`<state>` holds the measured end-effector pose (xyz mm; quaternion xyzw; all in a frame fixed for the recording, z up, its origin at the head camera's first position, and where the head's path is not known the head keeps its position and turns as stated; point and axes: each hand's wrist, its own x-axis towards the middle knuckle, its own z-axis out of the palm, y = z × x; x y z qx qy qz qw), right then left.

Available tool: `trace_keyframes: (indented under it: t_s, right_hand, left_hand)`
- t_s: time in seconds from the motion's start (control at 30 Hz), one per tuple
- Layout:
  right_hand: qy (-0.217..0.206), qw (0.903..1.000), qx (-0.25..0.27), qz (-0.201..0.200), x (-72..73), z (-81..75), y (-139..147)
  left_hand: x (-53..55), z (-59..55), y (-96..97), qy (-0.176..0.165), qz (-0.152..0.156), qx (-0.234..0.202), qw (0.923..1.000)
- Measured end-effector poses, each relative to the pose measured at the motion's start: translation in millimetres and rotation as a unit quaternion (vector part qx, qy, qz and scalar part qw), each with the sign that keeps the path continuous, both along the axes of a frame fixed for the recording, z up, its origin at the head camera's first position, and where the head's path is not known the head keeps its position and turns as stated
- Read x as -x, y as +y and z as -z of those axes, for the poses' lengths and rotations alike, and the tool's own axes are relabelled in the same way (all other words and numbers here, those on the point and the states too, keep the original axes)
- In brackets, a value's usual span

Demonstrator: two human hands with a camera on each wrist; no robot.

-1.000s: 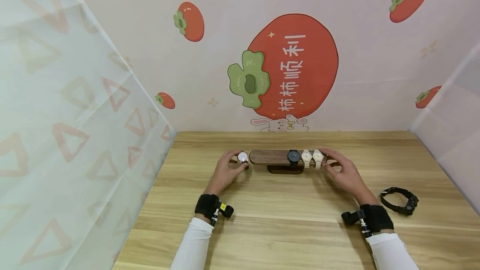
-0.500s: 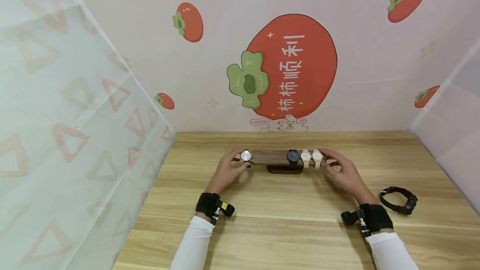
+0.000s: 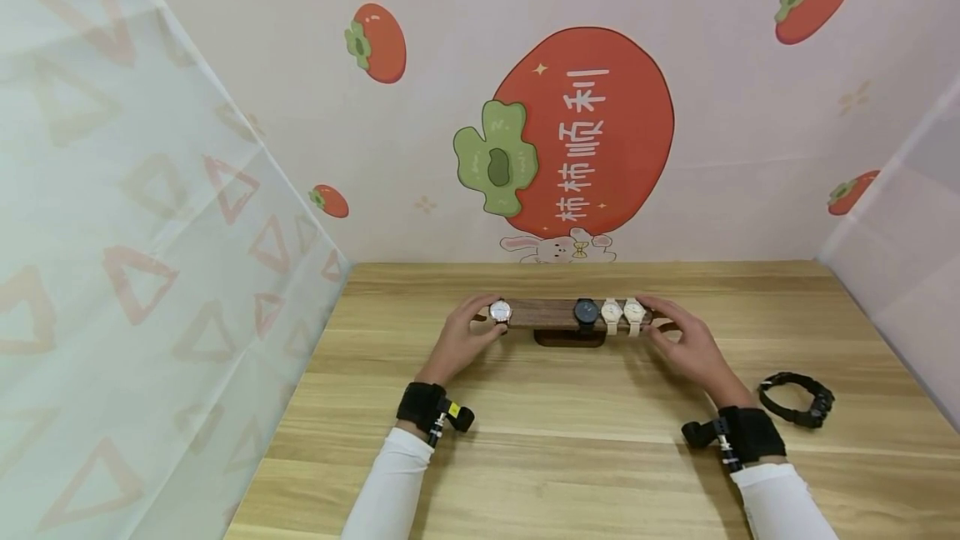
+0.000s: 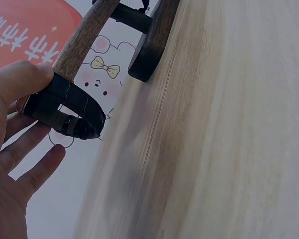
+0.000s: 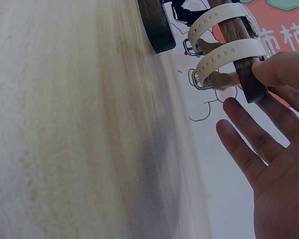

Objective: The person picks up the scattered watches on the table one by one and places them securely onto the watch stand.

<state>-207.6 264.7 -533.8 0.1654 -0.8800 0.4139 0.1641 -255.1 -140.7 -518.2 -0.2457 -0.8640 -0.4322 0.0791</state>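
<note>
A wooden watch stand (image 3: 543,315) stands near the back of the table. My left hand (image 3: 461,344) pinches a watch with a pale round dial (image 3: 500,311) at the bar's left end. In the left wrist view its dark strap (image 4: 84,102) loops below the bar end, the thumb on top and the other fingers loosely spread. My right hand (image 3: 690,348) holds the bar's right end between thumb and fingers. Beside it, two cream-strapped watches (image 3: 612,312) hang round the bar; their buckled straps (image 5: 234,52) show in the right wrist view. A black watch (image 3: 587,312) sits left of those.
Another black watch (image 3: 798,400) lies looped on the table (image 3: 570,457), right of the right forearm. The stand's dark foot (image 3: 570,338) rests on the wood. A printed backdrop (image 3: 420,148) rises behind the table's back edge, with a side panel (image 3: 150,273) at left.
My left hand has moved to the right with the pale-dialled watch, from beside the bar's left end to over it. The right hand stays on the right end.
</note>
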Motion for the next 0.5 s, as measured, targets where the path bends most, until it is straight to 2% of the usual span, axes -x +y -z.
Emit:
trace_keyframes:
  t_s: [0.17,0.5]
  right_hand:
    - [0.006,1.0,0.0,-0.001,0.7,0.2,0.5]
    - [0.01,0.9999,0.003,-0.004,0.7,0.6,0.4]
  left_hand:
    - [3.2,0.7,0.6,-0.013,0.003,0.0,0.9999]
    - [5.4,0.7,3.0,-0.015,0.017,-0.001,0.9997]
